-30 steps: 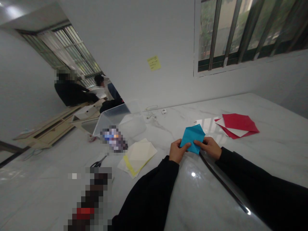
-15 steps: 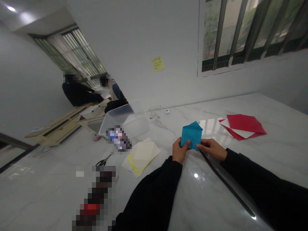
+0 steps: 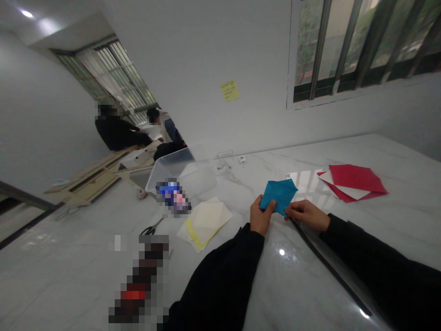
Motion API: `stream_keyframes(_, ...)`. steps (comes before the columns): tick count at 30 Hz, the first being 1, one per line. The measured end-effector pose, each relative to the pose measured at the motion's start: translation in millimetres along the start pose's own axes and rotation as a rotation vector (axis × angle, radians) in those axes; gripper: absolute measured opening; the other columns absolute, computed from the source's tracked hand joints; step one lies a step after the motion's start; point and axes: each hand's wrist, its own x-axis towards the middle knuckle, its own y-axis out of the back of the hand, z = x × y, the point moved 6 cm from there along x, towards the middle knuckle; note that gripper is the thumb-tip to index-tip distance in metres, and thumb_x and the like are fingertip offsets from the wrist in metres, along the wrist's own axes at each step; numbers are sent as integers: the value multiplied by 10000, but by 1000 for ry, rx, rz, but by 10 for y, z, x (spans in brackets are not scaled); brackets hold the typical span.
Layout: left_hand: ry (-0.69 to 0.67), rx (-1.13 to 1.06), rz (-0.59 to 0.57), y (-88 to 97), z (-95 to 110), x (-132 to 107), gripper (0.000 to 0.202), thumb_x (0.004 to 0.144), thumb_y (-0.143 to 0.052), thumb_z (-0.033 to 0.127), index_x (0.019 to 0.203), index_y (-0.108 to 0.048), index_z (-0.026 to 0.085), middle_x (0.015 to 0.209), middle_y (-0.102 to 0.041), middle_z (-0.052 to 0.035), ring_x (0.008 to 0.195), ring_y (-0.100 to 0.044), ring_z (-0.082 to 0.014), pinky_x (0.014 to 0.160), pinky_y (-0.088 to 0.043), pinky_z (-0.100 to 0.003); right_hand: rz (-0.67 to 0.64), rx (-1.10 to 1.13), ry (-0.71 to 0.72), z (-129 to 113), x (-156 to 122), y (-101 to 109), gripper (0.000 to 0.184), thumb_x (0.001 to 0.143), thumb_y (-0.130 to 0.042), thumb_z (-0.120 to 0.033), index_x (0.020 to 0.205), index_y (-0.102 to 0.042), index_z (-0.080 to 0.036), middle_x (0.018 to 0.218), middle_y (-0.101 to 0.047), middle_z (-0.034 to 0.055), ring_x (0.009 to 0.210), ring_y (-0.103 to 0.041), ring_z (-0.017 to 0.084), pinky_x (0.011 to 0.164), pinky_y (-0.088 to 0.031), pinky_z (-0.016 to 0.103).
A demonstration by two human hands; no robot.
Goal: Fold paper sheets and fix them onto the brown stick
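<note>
Just above the marble-patterned tabletop (image 3: 275, 294) is a blue piece of folded paper (image 3: 279, 193) with pointed corners and creases. My left hand (image 3: 261, 216) grips its lower left part, thumb lying across the front. At the lower right corner, my right hand (image 3: 306, 214) pinches the paper between thumb and fingers. The fingers behind the sheet are hidden. Red and white paper sheets (image 3: 358, 179) lie to the right of my hands. On the left is a stack of cream and yellow paper (image 3: 208, 220).
A clear plastic bin (image 3: 172, 163) stands at the back left. Black-handled scissors (image 3: 150, 228) lie left of the paper stack, near a blurred-out phone-like object (image 3: 173, 196). A cable (image 3: 223, 161) and a white plug (image 3: 241, 159) rest by the wall. Two people sit farther off.
The blue paper has turned clockwise, so its point now leans to the right. Both hands still hold it, and the right fingers have curled in closer at its corner. The view has shifted slightly.
</note>
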Motion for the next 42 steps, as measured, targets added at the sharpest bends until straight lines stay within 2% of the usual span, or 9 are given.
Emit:
stream_keyframes(7, -2, -6, 20, 18, -2, 12, 354, 727, -732, 451, 825, -573, 149, 688, -528, 17, 617, -492, -109, 617, -495, -253, 70, -77, 29, -43, -16, -2, 455, 890, -504, -535, 724, -670, -145, 596, -555, 0, 558, -470, 132, 556, -330, 272)
stream_keyframes(12, 22, -18, -55, -34, 35, -7, 421, 681, -782, 412, 955, -614, 140, 799, -605, -18, 708, -567, -140, 687, -531, -287, 58, -54, 30, -23, -18, 2, 445, 894, -492, -535, 708, -633, -156, 615, -579, 1, 561, -473, 134, 561, -342, 272)
stream_keyframes(17, 104, -55, -66, -6, 75, 19, 435, 711, -732, 492, 949, -631, 143, 825, -627, -28, 742, -606, -167, 687, -565, -327, 109, -173, 45, 12, -10, 35, 429, 899, -492, -523, 688, -617, -171, 602, -564, -11, 577, -488, 139, 582, -355, 275)
stream_keyframes(20, 164, -41, -39, 40, 43, 44, 454, 684, -744, 509, 934, -645, 143, 804, -647, -31, 707, -617, -167, 644, -565, -312, 117, -229, 56, -2, -13, 40, 428, 901, -485, -522, 680, -612, -178, 597, -551, -17, 579, -485, 139, 590, -361, 276)
stream_keyframes(23, 191, 9, -32, 61, -8, 50, 475, 609, -809, 457, 919, -665, 127, 782, -670, -46, 679, -631, -175, 617, -558, -306, 97, -236, 65, -18, -17, 28, 431, 899, -480, -528, 677, -604, -181, 576, -520, -25, 560, -458, 133, 577, -356, 273)
stream_keyframes(32, 239, -6, -23, 95, -107, 70, 408, 562, -845, 388, 811, -685, 106, 727, -689, -53, 648, -636, -176, 636, -554, -320, 88, -253, 76, -46, -30, 25, 420, 888, -498, -519, 667, -608, -179, 578, -529, -22, 563, -464, 132, 584, -359, 274)
stream_keyframes(37, 300, -98, 0, 130, -179, 90, 449, 556, -858, 374, 875, -688, 110, 796, -712, -73, 705, -664, -192, 681, -564, -341, 63, -245, 70, -68, -45, 8, 415, 874, -522, -530, 684, -627, -177, 586, -546, -20, 567, -480, 135, 575, -356, 269)
stream_keyframes(42, 276, -162, -40, 135, -201, 102, 477, 576, -855, 373, 937, -702, 100, 874, -730, -106, 757, -683, -219, 767, -553, -372, 54, -242, 98, -75, -44, 17, 422, 886, -505, -520, 668, -626, -180, 587, -553, -15, 568, -484, 139, 602, -379, 279)
